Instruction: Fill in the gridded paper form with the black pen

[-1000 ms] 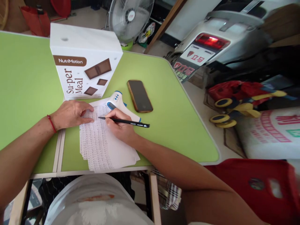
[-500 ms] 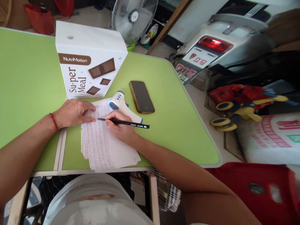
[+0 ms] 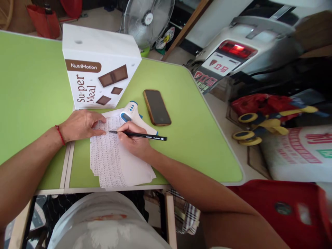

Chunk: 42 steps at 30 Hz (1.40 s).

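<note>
A black pen [image 3: 145,135] is pinched in my right hand [image 3: 135,140], its tip at the written part of a stack of paper sheets [image 3: 137,169]. Dense rows of small handwriting cover the left part of the top sheet; its right part is blank. My left hand [image 3: 80,124] rests on the upper left of the sheets, thumb and fingers apart, with nothing held. Just beyond my right hand lies a white and blue infrared thermometer [image 3: 138,121], partly over the paper. A white NutriMotion box [image 3: 103,69] stands upright behind my left hand.
A smartphone [image 3: 157,107] in a brown case lies right of the thermometer on the green table [image 3: 202,145]. Past the table are a fan [image 3: 148,19], a white scooter [image 3: 238,45], a toy with yellow wheels [image 3: 247,128] and a red chair [image 3: 280,204].
My right hand and the pen have shifted very slightly to the right. My left hand, the paper and the other things on the table stay put.
</note>
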Each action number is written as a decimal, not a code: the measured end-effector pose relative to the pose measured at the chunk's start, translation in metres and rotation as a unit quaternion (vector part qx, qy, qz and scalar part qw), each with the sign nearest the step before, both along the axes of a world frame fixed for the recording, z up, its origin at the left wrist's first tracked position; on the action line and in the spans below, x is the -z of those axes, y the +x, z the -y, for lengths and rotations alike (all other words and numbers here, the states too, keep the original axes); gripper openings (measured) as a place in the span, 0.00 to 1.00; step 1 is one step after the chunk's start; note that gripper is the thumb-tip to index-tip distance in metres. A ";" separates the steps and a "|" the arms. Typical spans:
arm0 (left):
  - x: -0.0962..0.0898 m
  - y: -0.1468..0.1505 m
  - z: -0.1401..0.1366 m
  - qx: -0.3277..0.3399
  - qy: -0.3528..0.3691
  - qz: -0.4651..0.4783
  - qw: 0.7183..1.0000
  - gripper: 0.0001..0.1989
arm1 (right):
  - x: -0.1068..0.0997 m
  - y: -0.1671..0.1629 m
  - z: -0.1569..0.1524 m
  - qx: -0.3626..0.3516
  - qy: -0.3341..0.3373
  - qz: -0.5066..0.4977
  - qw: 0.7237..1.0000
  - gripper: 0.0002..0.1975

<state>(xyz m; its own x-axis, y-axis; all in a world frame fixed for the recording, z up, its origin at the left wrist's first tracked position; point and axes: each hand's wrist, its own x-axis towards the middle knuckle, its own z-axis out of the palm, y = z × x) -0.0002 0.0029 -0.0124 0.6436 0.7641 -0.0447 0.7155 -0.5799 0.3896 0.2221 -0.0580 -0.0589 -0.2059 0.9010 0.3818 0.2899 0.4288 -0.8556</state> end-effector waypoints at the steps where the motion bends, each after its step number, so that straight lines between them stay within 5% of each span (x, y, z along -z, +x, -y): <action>1: 0.000 0.000 0.000 -0.001 0.000 -0.001 1.000 0.18 | 0.000 0.000 0.000 -0.002 0.000 0.001 1.000 0.04; 42: 0.004 -0.002 -0.001 0.015 0.022 0.019 0.999 0.18 | 0.004 0.001 0.001 0.010 0.006 -0.004 1.000 0.03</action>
